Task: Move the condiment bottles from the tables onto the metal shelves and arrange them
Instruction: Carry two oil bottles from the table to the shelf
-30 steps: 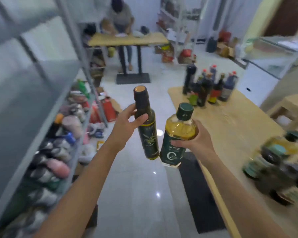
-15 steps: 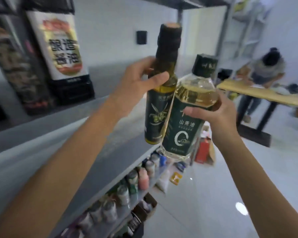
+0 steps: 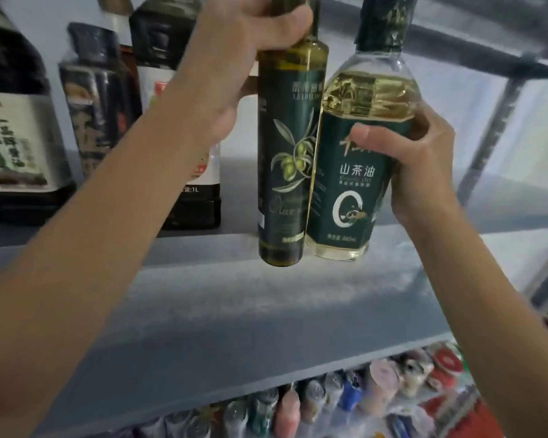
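Held the dark-green olive oil bottle [image 3: 285,172] upright in the left hand [image 3: 244,42], grip wrapped round its neck, thumb laid across the front. Held the clear camellia oil bottle [image 3: 355,197] in the right hand [image 3: 424,162], grip curled round the body from the right side, thumb pressed on the green label just under the shoulder. Had both bottles side by side and touching along their flanks, the olive oil one on the left, over the grey metal shelf [image 3: 266,311], roughly midway between its front and back edges. Could not tell whether either base touched the shelf. Saw yellow oil in the camellia bottle's shoulder and foot, and a dark green cap on top. Saw dark sauce bottles [image 3: 19,137] standing in a row toward the shelf's back left corner, the nearest partly hidden behind the left forearm. Saw a grey upright post [image 3: 494,128] at the shelf's right edge. Saw, below the front edge, a row of small bottles [image 3: 329,403] on a lower level, too blurred to name.
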`<state>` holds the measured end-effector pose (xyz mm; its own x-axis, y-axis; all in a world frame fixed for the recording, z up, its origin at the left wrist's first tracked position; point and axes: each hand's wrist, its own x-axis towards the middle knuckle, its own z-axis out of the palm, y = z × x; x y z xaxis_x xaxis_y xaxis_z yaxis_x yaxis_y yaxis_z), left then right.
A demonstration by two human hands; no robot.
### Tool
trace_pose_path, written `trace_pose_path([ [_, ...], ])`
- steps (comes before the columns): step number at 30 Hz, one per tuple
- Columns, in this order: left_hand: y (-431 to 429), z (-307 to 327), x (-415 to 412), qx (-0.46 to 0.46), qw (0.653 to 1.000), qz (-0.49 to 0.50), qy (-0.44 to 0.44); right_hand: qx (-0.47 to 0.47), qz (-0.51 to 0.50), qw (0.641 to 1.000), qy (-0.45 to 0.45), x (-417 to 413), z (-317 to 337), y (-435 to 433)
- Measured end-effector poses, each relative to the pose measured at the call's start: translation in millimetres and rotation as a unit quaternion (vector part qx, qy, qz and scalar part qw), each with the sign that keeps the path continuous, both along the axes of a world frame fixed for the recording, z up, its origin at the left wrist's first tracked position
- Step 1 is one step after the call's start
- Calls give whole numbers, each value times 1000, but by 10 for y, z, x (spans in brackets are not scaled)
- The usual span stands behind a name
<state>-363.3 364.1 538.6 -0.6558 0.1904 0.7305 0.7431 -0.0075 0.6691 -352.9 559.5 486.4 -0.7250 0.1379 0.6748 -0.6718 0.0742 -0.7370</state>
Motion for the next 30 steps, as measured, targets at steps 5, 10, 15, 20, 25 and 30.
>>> trace_pose_path([
  [5, 99, 195, -105, 12, 986, 145, -81, -25, 83, 996, -18, -417, 47, 1],
  [10, 186, 265, -147, 49, 987, 151, -8, -64, 151, 985, -50, -680, 16, -61],
  [15, 312, 165, -231, 79, 976, 204, 10, -53, 181, 980, -65, -787, -38, -78],
  [20, 404, 1, -353, 22, 928, 359, 95, 16, 159, 984, -83, -811, -119, -5],
  [25, 448, -613, -425, -66, 901, 412, 120, 89, 118, 982, -117, -710, -471, 98],
  [30, 401, -1278, -371, -127, 919, 373, -33, 110, 107, 976, -155, -713, -680, 143],
])
